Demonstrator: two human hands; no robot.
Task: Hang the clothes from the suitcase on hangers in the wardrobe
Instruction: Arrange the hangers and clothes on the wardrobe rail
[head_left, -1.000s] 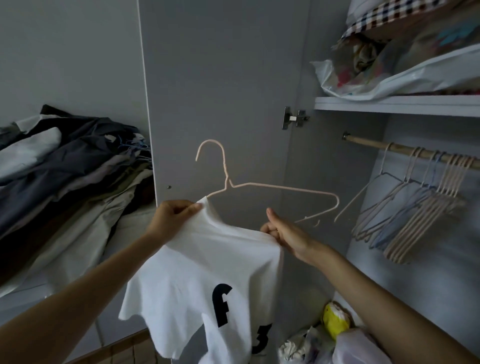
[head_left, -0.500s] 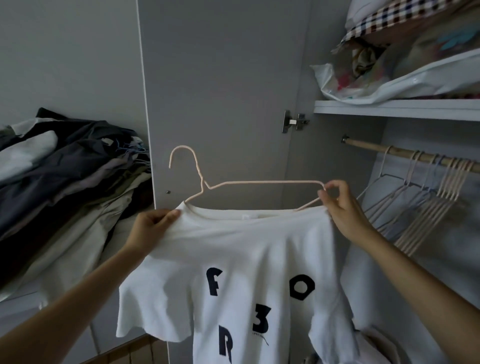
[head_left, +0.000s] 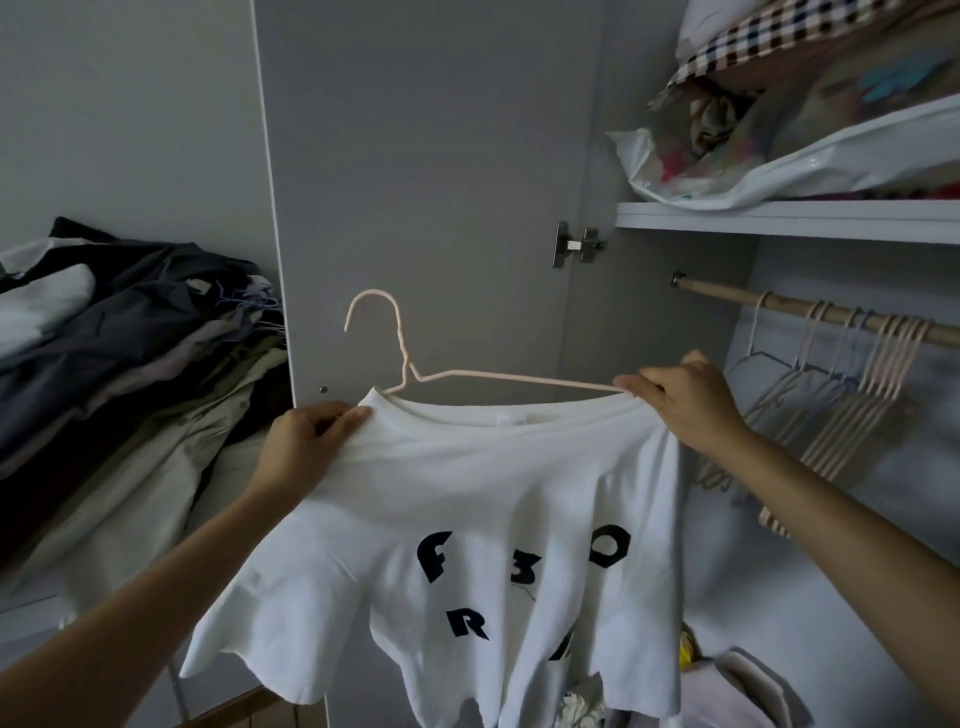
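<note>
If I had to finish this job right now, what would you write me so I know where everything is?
Left hand: pinching the white T-shirt at its left shoulder.
Right hand: gripping the pink hanger tip and the shirt's right shoulder.
Hanger sits partly inside the neck, hook up.
Done: shirt threaded on.
Left: settle the shoulders, hook it on the wooden rail beside the empty hangers, then hang the rest of the clothes.

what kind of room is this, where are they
Most likely a bedroom or dressing area, at an open wardrobe: a wooden rail with empty hangers, a shelf of bagged bedding above, and a pile of clothes on the left. Both hands fit a white T-shirt onto a hanger.
</note>
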